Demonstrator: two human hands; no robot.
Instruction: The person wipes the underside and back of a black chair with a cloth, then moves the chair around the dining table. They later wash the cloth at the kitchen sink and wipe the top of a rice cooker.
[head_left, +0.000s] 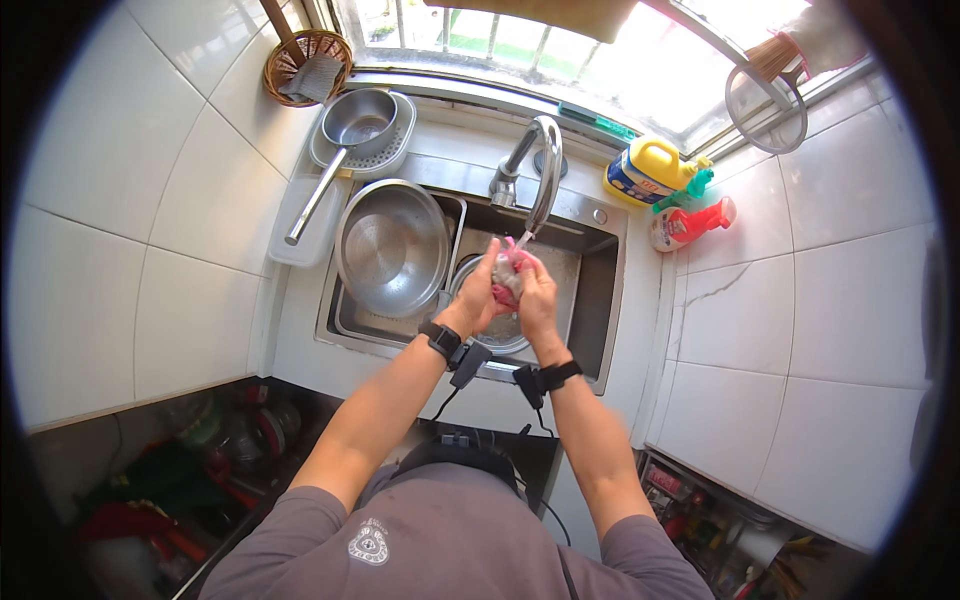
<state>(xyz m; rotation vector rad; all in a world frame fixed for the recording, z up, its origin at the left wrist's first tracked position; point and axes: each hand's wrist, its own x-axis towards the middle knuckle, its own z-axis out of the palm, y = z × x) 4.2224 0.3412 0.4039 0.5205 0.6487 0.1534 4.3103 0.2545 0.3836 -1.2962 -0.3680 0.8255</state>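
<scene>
Over the right basin of a steel sink, my left hand and my right hand grip a bunched pink and whitish cloth between them. The cloth is right below the spout of a chrome faucet, and a thin stream of water runs down onto it. Beneath my hands sits a round metal pan, partly hidden by them. A large steel bowl rests tilted over the left basin, beside my left hand.
A saucepan lies on a drainer tray at back left, near a wicker basket. A yellow detergent jug and a red-topped spray bottle stand right of the sink. A round strainer hangs by the window.
</scene>
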